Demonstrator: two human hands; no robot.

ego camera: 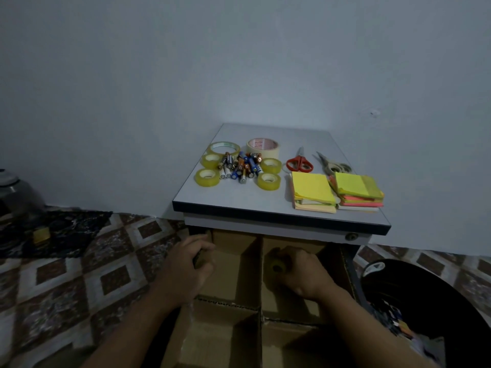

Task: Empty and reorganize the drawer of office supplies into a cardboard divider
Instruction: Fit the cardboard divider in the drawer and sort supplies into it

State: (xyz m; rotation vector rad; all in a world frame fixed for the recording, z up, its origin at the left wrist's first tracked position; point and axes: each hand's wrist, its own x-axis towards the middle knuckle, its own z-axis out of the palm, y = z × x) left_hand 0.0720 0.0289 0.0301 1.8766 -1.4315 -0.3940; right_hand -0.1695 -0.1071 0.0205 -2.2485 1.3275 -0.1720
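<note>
The drawer is pulled out below the desk top, and a cardboard divider (259, 296) with several compartments sits in it. My right hand (300, 274) grips a small yellowish tape roll (277, 264) over the far right compartment. My left hand (190, 264) curls over the drawer's left edge by the far left compartment; what it holds is too dark to tell. On the desk top (239, 197) lie several tape rolls (207, 177), a pile of batteries (240, 164), red scissors (299, 162), grey scissors (332, 164) and two stacks of sticky notes (313, 192).
A black bin (425, 301) with scraps stands at the right of the drawer. The floor at the left has a patterned covering (79, 274) with a small yellow block (41, 235) on it. A metal pot (13, 192) sits at the far left. A wall rises behind the desk.
</note>
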